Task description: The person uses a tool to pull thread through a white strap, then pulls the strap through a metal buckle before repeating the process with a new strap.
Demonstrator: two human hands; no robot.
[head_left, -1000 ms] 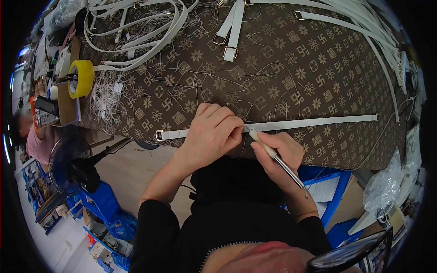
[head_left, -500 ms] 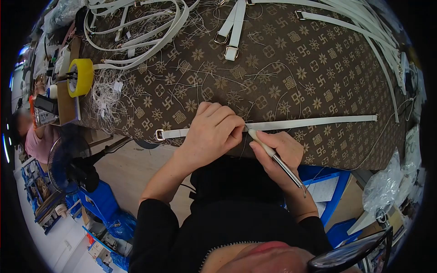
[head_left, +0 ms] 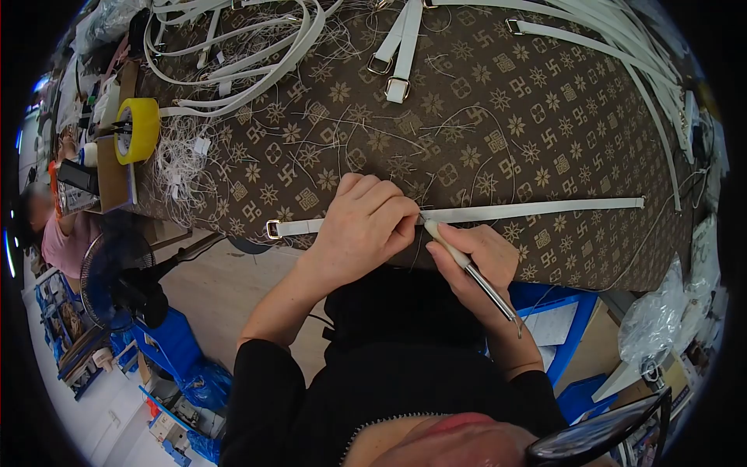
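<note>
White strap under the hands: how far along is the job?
Done: loose threads littering the cloth suggest other straps were already handled. In hand: left hand pins one white strap, and the right hand holds a metal-shafted tool, tip at the strap. Left: a strap heap far left and another far right; which are finished, I cannot tell.

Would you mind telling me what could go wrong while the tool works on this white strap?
1. The tool in the right hand meets the strap right beside the fingertips of the left hand; a slip could jab them.
2. The strap lies near the table edge, pinned only by that hand, so it might shift.
3. Loose threads scattered on the table could snag the tip.
</note>
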